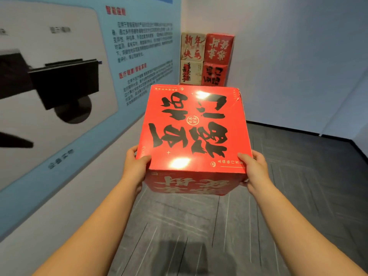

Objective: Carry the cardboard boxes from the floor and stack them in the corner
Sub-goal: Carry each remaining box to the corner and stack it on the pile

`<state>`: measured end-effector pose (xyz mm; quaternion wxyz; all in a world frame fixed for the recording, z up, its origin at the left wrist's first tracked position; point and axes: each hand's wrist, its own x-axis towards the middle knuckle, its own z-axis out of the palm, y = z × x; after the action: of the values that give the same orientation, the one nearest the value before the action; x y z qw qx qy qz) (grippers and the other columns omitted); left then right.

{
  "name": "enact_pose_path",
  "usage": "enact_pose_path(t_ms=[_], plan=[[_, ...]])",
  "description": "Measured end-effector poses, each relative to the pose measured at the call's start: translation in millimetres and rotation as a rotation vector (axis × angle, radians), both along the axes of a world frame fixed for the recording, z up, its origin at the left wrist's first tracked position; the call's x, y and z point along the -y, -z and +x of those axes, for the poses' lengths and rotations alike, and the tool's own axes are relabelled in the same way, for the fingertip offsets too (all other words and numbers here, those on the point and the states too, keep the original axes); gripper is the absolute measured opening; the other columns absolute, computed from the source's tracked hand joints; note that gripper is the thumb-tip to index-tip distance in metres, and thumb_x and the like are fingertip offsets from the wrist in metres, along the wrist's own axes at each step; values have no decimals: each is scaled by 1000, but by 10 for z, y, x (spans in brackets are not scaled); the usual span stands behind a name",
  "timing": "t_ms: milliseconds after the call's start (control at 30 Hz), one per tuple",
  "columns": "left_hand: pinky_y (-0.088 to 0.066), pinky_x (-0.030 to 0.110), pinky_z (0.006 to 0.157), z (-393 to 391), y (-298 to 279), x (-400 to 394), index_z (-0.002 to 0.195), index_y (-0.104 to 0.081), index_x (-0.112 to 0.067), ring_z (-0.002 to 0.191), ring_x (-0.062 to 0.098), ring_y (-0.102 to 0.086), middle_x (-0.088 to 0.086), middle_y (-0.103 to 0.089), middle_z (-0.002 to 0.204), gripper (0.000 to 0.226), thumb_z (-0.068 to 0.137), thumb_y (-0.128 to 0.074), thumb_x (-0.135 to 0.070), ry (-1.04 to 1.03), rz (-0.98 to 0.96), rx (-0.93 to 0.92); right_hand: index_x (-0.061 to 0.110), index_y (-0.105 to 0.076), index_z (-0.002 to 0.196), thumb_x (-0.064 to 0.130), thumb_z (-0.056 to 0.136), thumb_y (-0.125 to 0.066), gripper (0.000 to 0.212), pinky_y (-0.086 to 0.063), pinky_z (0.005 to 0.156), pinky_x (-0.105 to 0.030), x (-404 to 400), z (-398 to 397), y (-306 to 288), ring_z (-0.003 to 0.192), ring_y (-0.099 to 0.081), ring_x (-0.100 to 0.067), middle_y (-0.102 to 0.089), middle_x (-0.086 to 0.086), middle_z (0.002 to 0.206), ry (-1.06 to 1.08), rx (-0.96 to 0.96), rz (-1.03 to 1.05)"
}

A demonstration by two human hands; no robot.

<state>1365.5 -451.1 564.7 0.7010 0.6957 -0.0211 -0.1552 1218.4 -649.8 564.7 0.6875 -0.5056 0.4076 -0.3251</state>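
A large red cardboard box with black brush characters on its glossy top is held up in front of me, off the floor. My left hand grips its near left corner, thumb on top. My right hand grips the near right corner the same way. Ahead in the corner stand several stacked boxes: a beige box on another beige box, and beside them a red box on a red box. The held box hides the bottom of the stack.
A wall with a blue printed poster panel runs along my left. A plain white wall closes the right side and meets it at the corner. Dark grey carpet covers the floor between me and the stack.
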Motion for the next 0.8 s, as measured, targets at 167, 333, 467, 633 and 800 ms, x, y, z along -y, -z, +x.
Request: enact_pose_path(t_ms=[167,333,467,633,800], plan=[[-37,28,56,733,-150,1026,131,-40,-15,67,13,-48,7,-54,112,42,91,-44,-2,48,2,15,16,-45,120,8,89,-54,34,-40,59,-25,984,665,-154,67,-52,-11,-57,-3,93,37,8,-14],[-36,28,56,1317,-179,1832,132,-39,-13,65,12,-46,6,-52,108,43,92,-43,-1,80,2,11,12,-44,127,9,89,-54,39,-41,60,-26,1728,1184,-201,66,-51,-11,-55,4,83,57,-10,-14],[-37,28,54,1818,-63,2458,131,-39,-10,63,13,-47,7,-54,106,42,91,-43,1,121,-1,-16,11,-44,127,9,89,-54,39,-41,59,-26,2269,1588,-116,66,-51,-12,-55,3,82,104,-35,1],[-31,22,48,2581,104,3270,130,-40,-12,59,10,-44,-3,-54,86,42,91,-43,1,201,5,-30,10,-44,128,9,89,-54,40,-41,60,-27,2969,2249,20,67,-52,-13,-55,2,82,169,-57,14],[-34,19,44,3524,123,4160,132,-40,-14,60,9,-45,-1,-55,95,45,90,-44,1,294,18,-30,11,-45,126,9,90,-53,37,-41,62,-29,3737,3062,52,65,-51,-14,-55,1,80,243,-59,41]])
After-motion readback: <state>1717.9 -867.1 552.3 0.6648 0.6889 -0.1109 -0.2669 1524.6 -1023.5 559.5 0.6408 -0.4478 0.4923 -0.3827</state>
